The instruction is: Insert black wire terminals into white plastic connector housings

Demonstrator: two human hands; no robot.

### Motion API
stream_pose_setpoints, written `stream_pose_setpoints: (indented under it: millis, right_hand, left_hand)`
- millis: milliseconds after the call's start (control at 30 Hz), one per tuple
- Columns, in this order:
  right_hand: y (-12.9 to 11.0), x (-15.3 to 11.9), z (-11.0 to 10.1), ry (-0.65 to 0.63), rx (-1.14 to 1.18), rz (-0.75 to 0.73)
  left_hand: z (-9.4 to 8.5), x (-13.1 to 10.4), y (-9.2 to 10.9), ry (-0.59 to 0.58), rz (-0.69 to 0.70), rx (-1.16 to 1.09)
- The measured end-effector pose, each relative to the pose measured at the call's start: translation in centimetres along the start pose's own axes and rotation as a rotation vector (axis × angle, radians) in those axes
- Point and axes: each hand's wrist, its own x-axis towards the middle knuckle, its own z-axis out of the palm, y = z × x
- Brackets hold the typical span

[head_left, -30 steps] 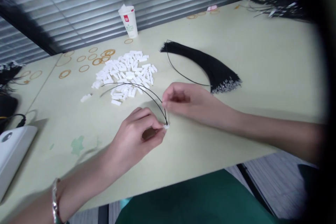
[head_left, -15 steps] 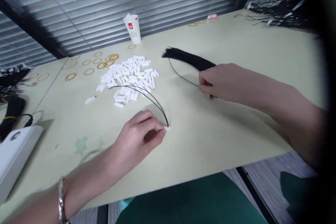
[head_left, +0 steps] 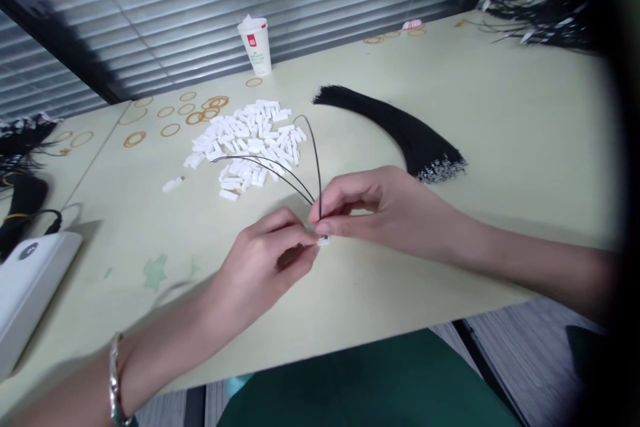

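Between thumb and finger, my left hand (head_left: 270,247) pinches a small white connector housing (head_left: 324,240). Thin black wires (head_left: 285,170) rise from it and curve left over the white pile. My right hand (head_left: 373,210) is closed on a single black wire (head_left: 317,153), its lower end at the housing and the rest looping upward. Fingertips of both hands nearly touch there, so whether that end sits inside the housing is hidden. Behind my right hand lies a thick bundle of black wires (head_left: 387,120) with pale metallic ends.
Loose white connector housings (head_left: 250,140) lie heaped mid-table. Rubber bands (head_left: 200,110) and a paper cup (head_left: 257,47) are at the back. A white device (head_left: 37,300) with a cable stands left; more black wires (head_left: 545,20) lie far right.
My right hand has moved left and toward me from the bundle, bringing one black wire to the housing. My left hand has stayed nearly in place, still pinching the housing.
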Motion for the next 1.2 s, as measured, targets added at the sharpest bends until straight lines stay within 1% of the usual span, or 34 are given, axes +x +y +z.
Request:
stream_pose_setpoints:
  millis: [100, 200, 333, 433, 600, 767, 900, 1100, 1200]
  right_hand:
    - [0.4, 0.0, 0.6, 0.074, -0.209, -0.034]
    - [1.0, 0.1, 0.7, 0.116, -0.291, -0.072]
    - [1.6, 0.2, 0.7, 0.138, -0.295, -0.069]
    - [1.6, 0.2, 0.7, 0.141, -0.306, -0.073]
    - [1.2, 0.1, 0.6, 0.108, -0.365, -0.054]
    - [1.4, 0.0, 0.8, 0.131, -0.374, -0.101]
    - [1.4, -0.2, 1.0, 0.154, -0.395, -0.106]
    - [1.1, -0.3, 0.9, 0.1, -0.478, -0.154]
    - [1.2, -0.4, 1.1, 0.117, -0.529, -0.196]
  left_hand:
    - [0.1, 0.0, -0.1, 0.004, 0.005, 0.004]
    - [0.1, 0.0, -0.1, 0.002, 0.001, 0.001]
    - [0.0, 0.0, -0.1, -0.008, -0.011, 0.006]
    - [0.0, 0.1, 0.0, -0.012, -0.015, 0.004]
    - [0.0, 0.1, 0.1, -0.016, -0.019, 0.005]
    - [-0.1, 0.1, 0.2, -0.019, -0.02, -0.005]
    - [-0.1, 0.1, 0.2, -0.015, -0.024, -0.01]
    - [-0.1, 0.2, 0.1, -0.012, -0.025, -0.005]
    - [-0.1, 0.1, 0.2, -0.016, -0.038, -0.002]
